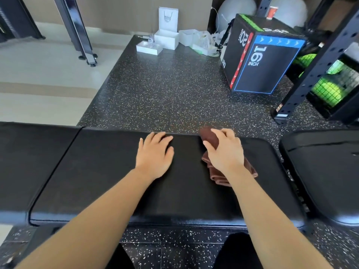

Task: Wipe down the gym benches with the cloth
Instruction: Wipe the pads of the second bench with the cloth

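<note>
Right hand (225,150) grips the folded brown cloth (210,137) at the far edge of the bench pad (116,181).
We note thumb and fingers curled round the upper fold, with loose layers trailing back under the wrist. We judge the cloth light, soft and floppy, apt to bunch, so a hold across the whole fold with palm pressure suits it better than a corner pinch. The wrist is low and the forearm stretched forward. Left hand (155,152) lies flat near it, fingers straight, slightly spread, resting on the padding. A second bench (326,171) stands just to the right.
</note>
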### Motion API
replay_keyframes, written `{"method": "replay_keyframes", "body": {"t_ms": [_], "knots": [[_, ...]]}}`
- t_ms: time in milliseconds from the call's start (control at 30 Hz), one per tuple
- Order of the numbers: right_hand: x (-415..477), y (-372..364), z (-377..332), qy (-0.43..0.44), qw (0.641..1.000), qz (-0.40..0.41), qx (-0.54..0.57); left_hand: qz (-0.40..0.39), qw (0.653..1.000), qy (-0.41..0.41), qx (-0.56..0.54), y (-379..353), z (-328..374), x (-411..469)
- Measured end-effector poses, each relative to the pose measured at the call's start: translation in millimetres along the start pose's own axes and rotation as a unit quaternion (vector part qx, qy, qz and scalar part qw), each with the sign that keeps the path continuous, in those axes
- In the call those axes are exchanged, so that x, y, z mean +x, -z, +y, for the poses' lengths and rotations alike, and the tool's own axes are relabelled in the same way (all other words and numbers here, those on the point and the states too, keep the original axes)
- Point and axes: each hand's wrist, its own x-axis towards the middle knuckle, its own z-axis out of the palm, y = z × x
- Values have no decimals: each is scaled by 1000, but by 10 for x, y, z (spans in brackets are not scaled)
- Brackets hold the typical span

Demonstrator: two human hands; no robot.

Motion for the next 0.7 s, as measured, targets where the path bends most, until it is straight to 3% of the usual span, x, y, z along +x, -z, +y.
{"method": "replay_keyframes", "body": {"t_ms": [133,367,700], "knots": [[-271,-70,101,14,998,53,9,7,999,3,39,-130,53,-4],[165,-119,-68,-18,999,10,-35,4,999,-3,46,-126,25,23],[-603,45,246,-19,999,44,-9,-13,999,-35,26,-101,218,-44]]}}
